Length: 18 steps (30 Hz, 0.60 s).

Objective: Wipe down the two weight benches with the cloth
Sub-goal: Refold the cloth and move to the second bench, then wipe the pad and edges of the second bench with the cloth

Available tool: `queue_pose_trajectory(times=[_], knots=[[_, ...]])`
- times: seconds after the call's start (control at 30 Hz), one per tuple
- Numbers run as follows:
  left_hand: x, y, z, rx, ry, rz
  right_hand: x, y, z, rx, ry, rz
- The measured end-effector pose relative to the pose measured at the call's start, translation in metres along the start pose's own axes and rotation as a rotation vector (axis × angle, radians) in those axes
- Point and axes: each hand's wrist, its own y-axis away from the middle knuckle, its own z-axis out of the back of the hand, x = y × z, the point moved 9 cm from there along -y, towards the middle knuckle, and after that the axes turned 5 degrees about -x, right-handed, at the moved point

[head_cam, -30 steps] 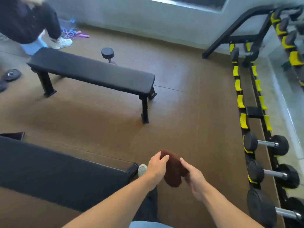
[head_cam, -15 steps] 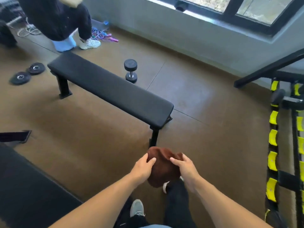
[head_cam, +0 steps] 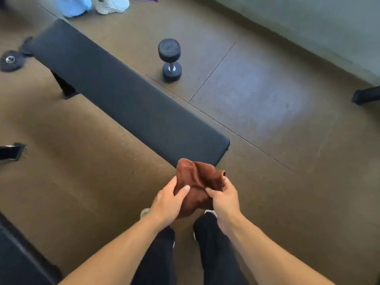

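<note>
A crumpled brown cloth (head_cam: 196,182) is held between both hands in front of me. My left hand (head_cam: 167,201) grips its left side and my right hand (head_cam: 225,199) pinches its right side. A long black padded bench (head_cam: 123,95) runs diagonally from the upper left to its near end just above the cloth. The top edge of the cloth overlaps the bench's near end in view. A corner of the second black bench (head_cam: 18,258) shows at the bottom left.
A black dumbbell (head_cam: 170,59) lies on the brown floor beyond the bench. Weight plates (head_cam: 11,59) lie at the far left. Another person's shoes (head_cam: 112,5) are at the top. A black rack foot (head_cam: 365,95) sticks in at the right. My legs are below my hands.
I have walked up to the far bench, so its near end now lies just above the cloth. Both hands keep hold of the cloth. The dumbbell rack has left the view.
</note>
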Motion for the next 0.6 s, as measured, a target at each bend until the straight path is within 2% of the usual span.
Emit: queue_pose_trajectory(times=[0.1, 0.23, 0.33, 0.43, 0.5, 0.6], knots=[[-0.005, -0.046, -0.006, 0.085, -0.101, -0.091, 0.013, -0.024, -0.002, -0.059, -0.004, 0.132], [-0.006, -0.101, -0.011, 0.079, -0.148, -0.220, 0.014, -0.045, -0.006, -0.266, 0.050, 0.419], [0.018, -0.154, -0.018, 0.004, -0.222, -0.242, -0.020, -0.095, -0.023, -0.322, 0.142, 0.408], [0.057, -0.195, -0.027, -0.043, -0.339, -0.181, -0.049, -0.141, -0.044, -0.342, 0.425, 0.357], [0.071, -0.207, -0.027, -0.105, -0.347, -0.210, -0.044, -0.155, -0.067, -0.319, 0.632, 0.481], [0.080, -0.209, -0.016, -0.207, -0.316, -0.305, -0.047, -0.174, -0.117, -0.114, 1.124, 0.734]])
